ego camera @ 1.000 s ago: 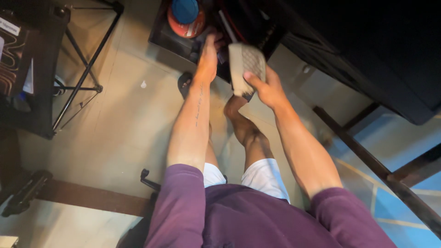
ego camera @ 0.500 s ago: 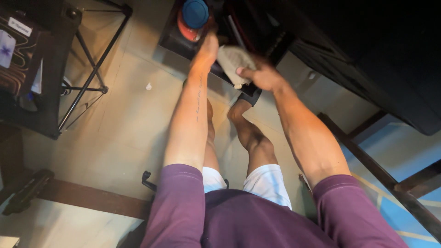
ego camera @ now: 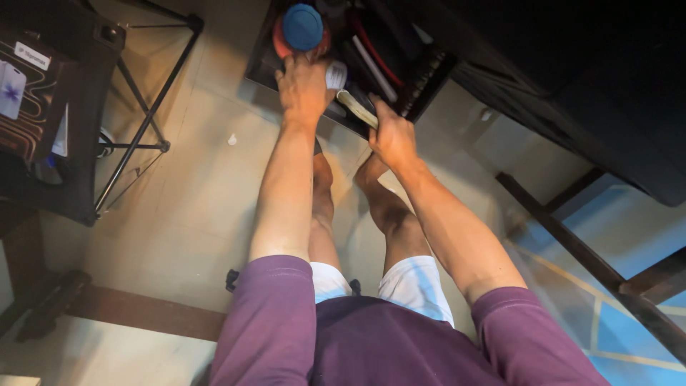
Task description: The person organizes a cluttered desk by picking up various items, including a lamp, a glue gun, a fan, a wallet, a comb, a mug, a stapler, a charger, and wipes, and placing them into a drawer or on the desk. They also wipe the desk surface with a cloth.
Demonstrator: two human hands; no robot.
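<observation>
Warm, dim indoor light falls on the tiled floor (ego camera: 200,186), the upper right sinks into near-black shadow, and slight motion blur softens both hands.

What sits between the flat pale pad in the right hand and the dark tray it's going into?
Nothing visible blocks it. The right hand already holds the pale pad edge-on inside the dark tray, beside a white tube; the left hand rests alongside, near the blue-lidded jar.

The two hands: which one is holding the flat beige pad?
The right hand grips the beige pad at the black box's edge; the left hand rests beside the blue-lidded container.
</observation>
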